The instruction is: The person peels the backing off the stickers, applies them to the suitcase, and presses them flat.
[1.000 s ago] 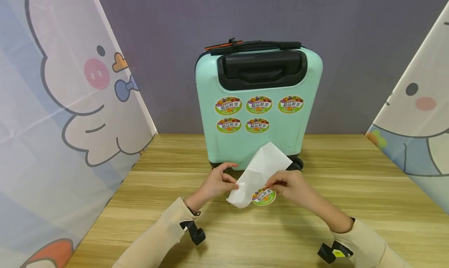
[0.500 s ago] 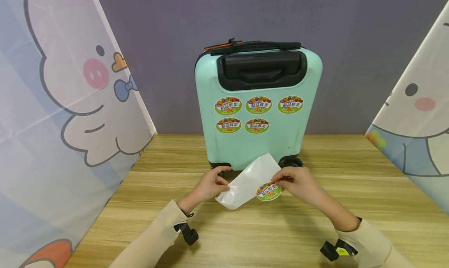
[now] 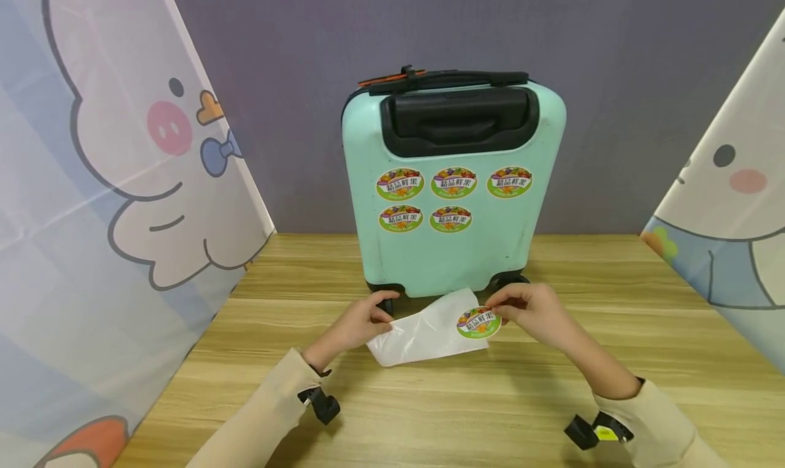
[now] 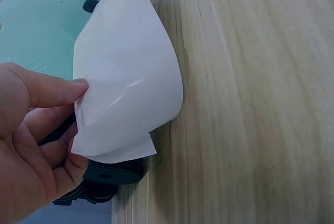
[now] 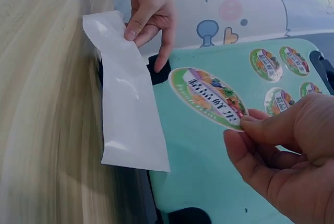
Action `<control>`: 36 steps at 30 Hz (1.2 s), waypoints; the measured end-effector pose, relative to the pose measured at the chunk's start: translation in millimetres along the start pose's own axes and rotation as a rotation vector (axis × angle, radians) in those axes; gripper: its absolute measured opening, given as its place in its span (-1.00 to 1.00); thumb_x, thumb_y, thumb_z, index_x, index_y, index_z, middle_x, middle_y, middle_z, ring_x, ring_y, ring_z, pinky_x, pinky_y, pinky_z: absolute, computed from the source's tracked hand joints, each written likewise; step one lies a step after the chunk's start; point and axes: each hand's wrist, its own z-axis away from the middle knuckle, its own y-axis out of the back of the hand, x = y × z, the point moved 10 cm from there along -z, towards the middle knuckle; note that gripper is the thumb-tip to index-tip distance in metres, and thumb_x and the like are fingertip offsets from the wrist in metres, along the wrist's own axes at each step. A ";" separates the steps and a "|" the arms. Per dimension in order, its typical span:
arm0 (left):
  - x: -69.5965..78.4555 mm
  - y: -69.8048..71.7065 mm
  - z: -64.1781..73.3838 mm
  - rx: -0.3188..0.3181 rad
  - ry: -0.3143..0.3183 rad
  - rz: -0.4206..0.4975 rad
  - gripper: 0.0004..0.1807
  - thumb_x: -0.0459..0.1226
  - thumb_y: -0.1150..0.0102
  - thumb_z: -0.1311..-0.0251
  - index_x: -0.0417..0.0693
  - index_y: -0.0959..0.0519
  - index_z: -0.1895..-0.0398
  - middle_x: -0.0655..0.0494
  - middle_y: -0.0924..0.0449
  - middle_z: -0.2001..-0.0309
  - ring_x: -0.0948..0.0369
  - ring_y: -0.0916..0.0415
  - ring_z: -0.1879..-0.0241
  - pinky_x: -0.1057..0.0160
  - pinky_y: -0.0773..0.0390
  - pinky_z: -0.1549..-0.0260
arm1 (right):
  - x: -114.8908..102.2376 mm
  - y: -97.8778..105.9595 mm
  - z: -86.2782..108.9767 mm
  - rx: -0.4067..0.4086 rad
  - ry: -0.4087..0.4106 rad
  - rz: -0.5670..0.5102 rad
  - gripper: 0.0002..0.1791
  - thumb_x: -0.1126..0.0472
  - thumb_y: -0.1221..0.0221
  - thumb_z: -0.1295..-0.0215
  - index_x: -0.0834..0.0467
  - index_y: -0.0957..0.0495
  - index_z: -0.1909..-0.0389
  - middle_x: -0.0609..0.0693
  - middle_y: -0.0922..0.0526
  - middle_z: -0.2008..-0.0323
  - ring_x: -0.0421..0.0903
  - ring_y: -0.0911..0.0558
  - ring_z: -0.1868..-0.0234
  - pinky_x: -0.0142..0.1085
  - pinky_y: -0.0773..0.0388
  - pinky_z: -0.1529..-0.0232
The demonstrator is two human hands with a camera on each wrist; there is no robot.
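My left hand [image 3: 352,326] pinches one end of a glossy white backing sheet [image 3: 423,338] between thumb and fingers, low in front of the suitcase. At its edge my right hand [image 3: 540,311] pinches an oval fruit sticker [image 3: 480,323] with a green border. In the right wrist view the sticker [image 5: 209,96] stands apart from the backing sheet [image 5: 130,109]. Behind both hands, a mint-green suitcase [image 3: 448,260] stands upright. Several matching stickers [image 3: 454,183] are on its face, three in the upper row and two below.
The suitcase has a black recessed handle [image 3: 460,122] near its top and black wheels at its base. It stands on a wood-grain table [image 3: 392,413] against a grey wall [image 3: 294,114]. Cartoon-printed curtains [image 3: 153,182] flank the table on both sides.
The hands have moved apart, the left to the left and the right rightward and slightly up. The backing sheet has swung lower and flatter; the sticker has moved right with the right hand.
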 end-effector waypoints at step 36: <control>44.5 -23.6 -18.2 0.236 -0.062 0.414 -0.66 -0.48 -0.18 -0.31 -0.48 -0.51 -0.12 -0.30 -0.68 0.10 -0.12 -0.67 0.11 0.30 -0.65 0.16 | 41.0 -24.2 -3.0 0.078 -0.198 -0.607 -0.72 0.53 -0.19 -0.28 0.71 -0.48 0.09 -0.09 -0.73 0.34 -0.16 -0.72 0.40 -0.30 -0.70 0.24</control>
